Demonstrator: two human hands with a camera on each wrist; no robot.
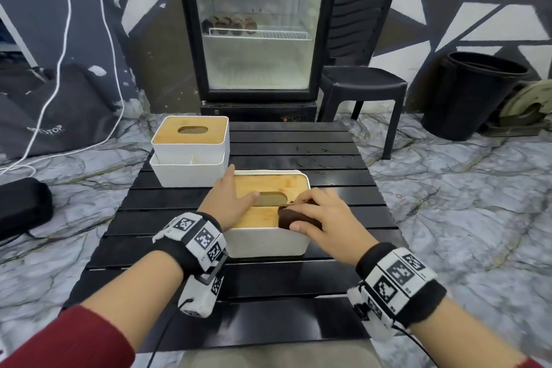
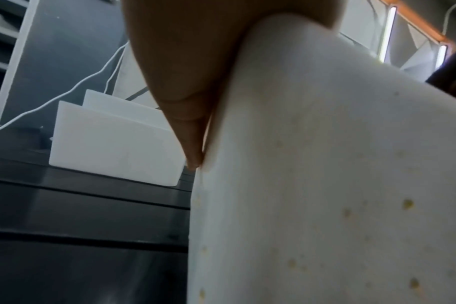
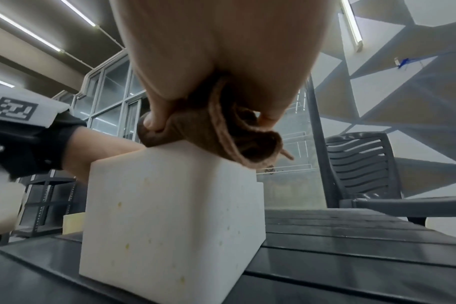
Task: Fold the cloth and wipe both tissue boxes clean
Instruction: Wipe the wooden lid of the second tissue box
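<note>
A white tissue box (image 1: 265,240) with a bamboo lid stands in the middle of the black slatted table (image 1: 298,152); its side (image 3: 170,216) carries small yellow spots. My left hand (image 1: 230,203) lies flat along the box's left edge, thumb on the lid, fingers straight against the wall (image 2: 325,185). My right hand (image 1: 316,215) grips a folded brown cloth (image 1: 294,219) and presses it on the lid's front right part; the cloth (image 3: 221,133) bunches under the fingers. A second white tissue box (image 1: 191,149) with a bamboo lid stands at the back left, also visible in the left wrist view (image 2: 112,142).
Behind the table stand a glass-door fridge (image 1: 257,24), a black plastic chair (image 1: 361,81) and a black bin (image 1: 472,92) on the right. A black case (image 1: 21,209) and white cables (image 1: 59,69) lie on the marble floor to the left.
</note>
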